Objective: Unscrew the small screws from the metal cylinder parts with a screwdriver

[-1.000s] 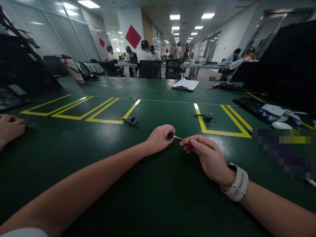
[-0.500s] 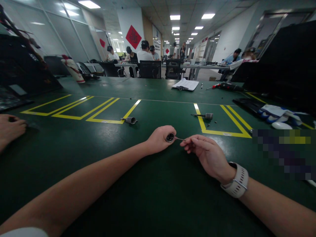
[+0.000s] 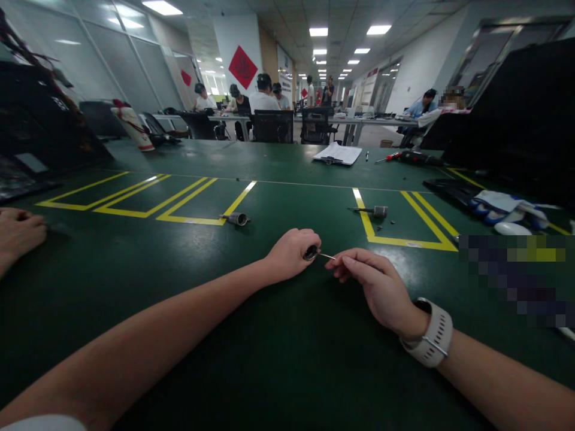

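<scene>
My left hand [image 3: 291, 254] is closed round a small dark metal cylinder [image 3: 309, 252], whose open end faces right. My right hand [image 3: 372, 286], with a white watch on its wrist, pinches a thin metal pin [image 3: 326, 256]. The pin's tip reaches the cylinder's opening. Both hands rest on the green table [image 3: 251, 359] near its middle.
Two similar metal parts lie further back: one [image 3: 236, 219] on a yellow line, another with a shaft [image 3: 376, 211] inside a yellow box. Another person's hand [image 3: 18, 230] rests at the left edge. Gloves [image 3: 503, 203], papers [image 3: 338, 153] and a screwdriver [image 3: 395, 156] lie at the right and back.
The cylinder in my left hand has tipped a little, and my right hand has shifted slightly with the pin. The other person's hand at the left has barely moved.
</scene>
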`<state>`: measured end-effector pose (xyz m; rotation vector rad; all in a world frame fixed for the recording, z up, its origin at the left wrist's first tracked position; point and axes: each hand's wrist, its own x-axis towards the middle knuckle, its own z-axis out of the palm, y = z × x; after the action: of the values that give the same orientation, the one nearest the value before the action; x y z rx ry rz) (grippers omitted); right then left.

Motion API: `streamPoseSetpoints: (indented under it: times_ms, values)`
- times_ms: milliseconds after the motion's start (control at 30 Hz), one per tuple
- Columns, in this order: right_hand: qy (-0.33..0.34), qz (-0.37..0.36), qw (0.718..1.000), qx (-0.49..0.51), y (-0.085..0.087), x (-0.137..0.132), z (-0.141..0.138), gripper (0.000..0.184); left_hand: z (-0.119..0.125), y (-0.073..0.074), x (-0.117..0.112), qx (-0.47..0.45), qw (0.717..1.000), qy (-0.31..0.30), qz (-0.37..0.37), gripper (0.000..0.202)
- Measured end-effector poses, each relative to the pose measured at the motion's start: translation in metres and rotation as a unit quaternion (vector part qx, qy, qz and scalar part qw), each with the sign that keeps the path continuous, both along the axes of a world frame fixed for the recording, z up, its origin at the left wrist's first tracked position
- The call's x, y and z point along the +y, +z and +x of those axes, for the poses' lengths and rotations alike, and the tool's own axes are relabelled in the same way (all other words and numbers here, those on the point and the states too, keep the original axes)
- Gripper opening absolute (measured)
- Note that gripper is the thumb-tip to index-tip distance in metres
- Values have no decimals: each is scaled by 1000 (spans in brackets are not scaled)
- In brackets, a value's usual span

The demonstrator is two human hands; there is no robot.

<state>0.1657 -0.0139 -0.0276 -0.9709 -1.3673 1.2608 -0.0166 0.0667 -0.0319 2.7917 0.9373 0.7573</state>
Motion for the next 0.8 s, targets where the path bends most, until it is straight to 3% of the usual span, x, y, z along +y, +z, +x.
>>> streamPoseSetpoints:
  times_ms: [167,300,433,633,700,800]
  values:
    - [22,-76,991,104,2,4,2,18,-1,1,-1,-71,995,-43,-47,12]
    - [29,-80,990,110,2,4,-1,17,0,1,-1,-89,993,-48,-66,15]
    - [-2,-31,997,71,1,2,-3,18,0,0,0,-57,997,-29,-39,10]
    - [-34,56,994,-87,2,-5,-3,18,0,1,-1,23,999,-7,23,6]
    - [-26,52,995,-85,4,-4,-2,19,0,1,-1,46,998,-13,32,6]
    - [-15,-7,1000,-4,4,-1,-1,19,-1,1,-2,56,998,-28,29,6]
